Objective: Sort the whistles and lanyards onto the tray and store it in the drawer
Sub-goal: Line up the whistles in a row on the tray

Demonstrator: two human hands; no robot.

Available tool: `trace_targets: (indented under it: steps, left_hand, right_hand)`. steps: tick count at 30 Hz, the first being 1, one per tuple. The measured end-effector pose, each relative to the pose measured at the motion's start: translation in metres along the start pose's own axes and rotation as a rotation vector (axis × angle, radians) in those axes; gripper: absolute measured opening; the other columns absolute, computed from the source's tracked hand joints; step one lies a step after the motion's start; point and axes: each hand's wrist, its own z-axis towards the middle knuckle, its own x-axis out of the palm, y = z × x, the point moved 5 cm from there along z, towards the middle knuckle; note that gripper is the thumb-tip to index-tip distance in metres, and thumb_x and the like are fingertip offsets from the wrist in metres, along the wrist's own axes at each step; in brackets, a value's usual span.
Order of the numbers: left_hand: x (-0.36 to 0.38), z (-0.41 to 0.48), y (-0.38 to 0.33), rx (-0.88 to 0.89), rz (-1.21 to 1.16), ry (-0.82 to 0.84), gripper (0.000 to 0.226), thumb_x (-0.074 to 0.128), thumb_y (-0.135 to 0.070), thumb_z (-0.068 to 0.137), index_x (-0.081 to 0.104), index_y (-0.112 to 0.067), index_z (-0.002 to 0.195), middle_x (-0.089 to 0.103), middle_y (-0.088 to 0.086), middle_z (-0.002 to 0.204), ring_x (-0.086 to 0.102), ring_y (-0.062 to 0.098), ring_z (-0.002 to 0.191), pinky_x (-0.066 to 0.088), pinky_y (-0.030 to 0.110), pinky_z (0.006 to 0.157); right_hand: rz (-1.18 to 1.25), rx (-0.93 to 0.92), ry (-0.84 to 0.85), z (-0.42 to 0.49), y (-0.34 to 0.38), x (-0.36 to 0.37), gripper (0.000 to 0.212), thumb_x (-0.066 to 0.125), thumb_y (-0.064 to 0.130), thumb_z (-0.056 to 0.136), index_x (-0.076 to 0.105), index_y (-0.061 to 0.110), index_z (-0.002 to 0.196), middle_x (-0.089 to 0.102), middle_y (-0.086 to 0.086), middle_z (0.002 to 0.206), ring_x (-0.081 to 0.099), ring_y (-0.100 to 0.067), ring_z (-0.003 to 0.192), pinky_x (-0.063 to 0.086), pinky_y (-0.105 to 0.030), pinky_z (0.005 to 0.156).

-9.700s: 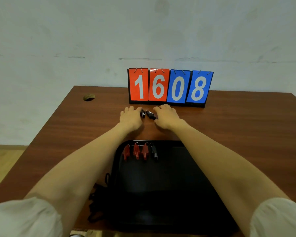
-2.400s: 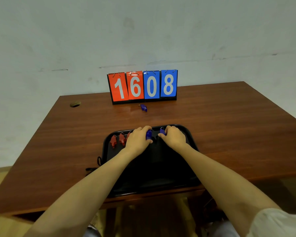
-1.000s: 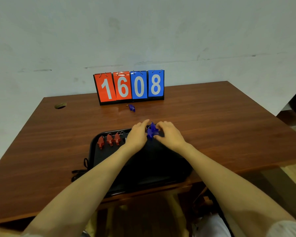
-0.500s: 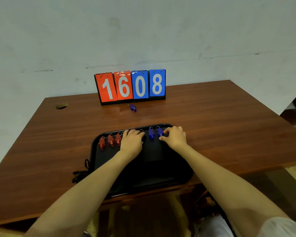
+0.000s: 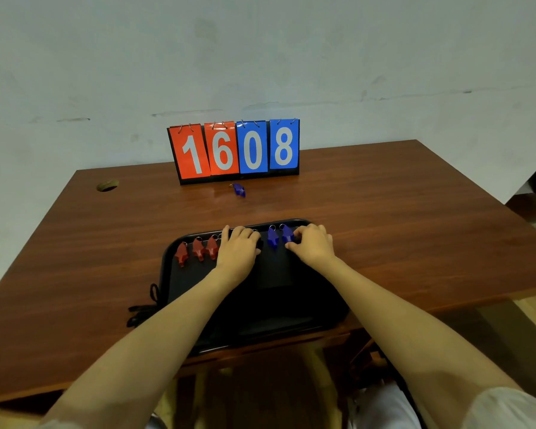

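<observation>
A black tray [image 5: 273,300] lies at the table's near edge. Along its far rim stand three red whistles [image 5: 198,249] on the left and two blue whistles [image 5: 273,239] right of the middle. My left hand [image 5: 239,247] rests between them, its fingers curled over a black whistle [image 5: 259,244] that is mostly hidden. My right hand [image 5: 313,245] pinches the right-hand blue whistle [image 5: 287,234] between thumb and fingers. One more blue whistle [image 5: 239,190] lies loose on the table in front of the scoreboard. Black lanyards [image 5: 144,309] lie bunched at the tray's left side.
A flip scoreboard [image 5: 234,150] reading 1608 stands at the back of the brown wooden table [image 5: 399,230]. A round cable hole [image 5: 107,185] sits at the back left. The tray overhangs the table's front edge.
Both hands stay at the tray's far rim. The right hand has closed in on the right-hand blue whistle, and the left hand has shifted slightly right over the black whistle.
</observation>
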Motion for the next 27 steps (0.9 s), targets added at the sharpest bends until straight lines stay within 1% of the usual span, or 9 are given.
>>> trace_targets:
  steps: [5, 8, 12, 14, 17, 19, 21, 24, 27]
  left_hand:
    - [-0.001, 0.003, 0.0, -0.007, -0.008, 0.006, 0.041, 0.048, -0.027, 0.096, 0.044, -0.016, 0.135, 0.045, 0.004, 0.142, 0.031, 0.023, 0.137, 0.007, 0.047, 0.117]
    - [-0.001, 0.002, 0.001, 0.005, 0.011, 0.004, 0.041, 0.049, -0.029, 0.096, 0.045, -0.015, 0.134, 0.044, 0.004, 0.141, 0.03, 0.023, 0.137, 0.008, 0.047, 0.117]
    - [-0.001, 0.002, 0.002, 0.022, 0.027, 0.003, 0.043, 0.051, -0.03, 0.095, 0.045, -0.015, 0.134, 0.043, 0.004, 0.142, 0.029, 0.023, 0.137, 0.008, 0.047, 0.117]
    - [-0.002, 0.001, 0.002, 0.027, 0.004, 0.001, 0.046, 0.054, -0.031, 0.093, 0.044, -0.015, 0.135, 0.042, 0.004, 0.142, 0.028, 0.023, 0.138, 0.007, 0.048, 0.117]
    - [-0.011, 0.0, 0.006, 0.031, -0.13, -0.042, 0.057, 0.057, -0.026, 0.088, 0.037, -0.014, 0.14, 0.04, 0.005, 0.142, 0.028, 0.022, 0.137, 0.006, 0.048, 0.118]
    - [-0.02, 0.004, 0.011, 0.022, -0.2, -0.075, 0.057, 0.056, -0.022, 0.086, 0.037, -0.014, 0.14, 0.042, 0.005, 0.141, 0.03, 0.022, 0.136, 0.008, 0.046, 0.118]
    - [-0.028, 0.013, 0.017, 0.011, -0.207, -0.103, 0.053, 0.055, -0.023, 0.086, 0.041, -0.015, 0.137, 0.044, 0.005, 0.139, 0.032, 0.022, 0.135, 0.013, 0.045, 0.117]
    - [-0.038, 0.036, 0.031, -0.072, -0.216, -0.142, 0.047, 0.054, -0.023, 0.088, 0.046, -0.014, 0.134, 0.046, 0.007, 0.137, 0.039, 0.025, 0.13, 0.027, 0.04, 0.11]
    - [-0.04, 0.063, 0.052, -0.176, -0.183, -0.032, 0.045, 0.052, -0.02, 0.09, 0.045, -0.01, 0.134, 0.043, 0.013, 0.137, 0.042, 0.032, 0.125, 0.037, 0.042, 0.101]
  right_hand:
    - [-0.005, -0.013, -0.041, -0.004, 0.002, -0.005, 0.056, 0.068, 0.037, 0.083, 0.047, 0.021, 0.132, 0.049, -0.001, 0.132, 0.037, -0.023, 0.125, 0.033, -0.038, 0.099]
    - [-0.013, -0.056, -0.074, -0.005, 0.004, -0.007, 0.054, 0.066, 0.037, 0.083, 0.047, 0.02, 0.131, 0.049, -0.001, 0.13, 0.037, -0.023, 0.124, 0.032, -0.037, 0.097]
    - [-0.06, -0.078, -0.044, -0.004, 0.004, -0.004, 0.05, 0.062, 0.04, 0.086, 0.049, 0.02, 0.13, 0.049, -0.002, 0.129, 0.036, -0.023, 0.123, 0.032, -0.037, 0.095]
    - [-0.034, -0.093, -0.067, -0.003, 0.005, -0.005, 0.048, 0.061, 0.039, 0.086, 0.049, 0.021, 0.129, 0.048, -0.001, 0.128, 0.036, -0.023, 0.123, 0.031, -0.036, 0.095]
    - [0.035, -0.238, -0.194, -0.002, 0.017, -0.016, 0.039, 0.058, 0.033, 0.087, 0.053, 0.02, 0.124, 0.05, 0.001, 0.123, 0.036, -0.021, 0.121, 0.031, -0.033, 0.096]
    - [0.047, -0.356, -0.21, 0.002, 0.031, -0.022, 0.035, 0.056, 0.029, 0.09, 0.055, 0.019, 0.123, 0.053, 0.002, 0.124, 0.038, -0.018, 0.123, 0.031, -0.032, 0.1]
    - [0.027, -0.413, -0.189, 0.012, 0.047, -0.024, 0.033, 0.054, 0.027, 0.092, 0.056, 0.018, 0.124, 0.055, 0.002, 0.125, 0.039, -0.017, 0.124, 0.031, -0.032, 0.103]
    - [-0.023, -0.404, -0.155, 0.037, 0.067, -0.022, 0.034, 0.051, 0.026, 0.095, 0.053, 0.018, 0.128, 0.054, -0.001, 0.13, 0.039, -0.019, 0.127, 0.033, -0.036, 0.105]
    - [-0.078, -0.361, -0.036, 0.068, 0.082, -0.012, 0.04, 0.047, 0.024, 0.097, 0.046, 0.015, 0.136, 0.047, -0.007, 0.137, 0.038, -0.025, 0.13, 0.036, -0.04, 0.106]
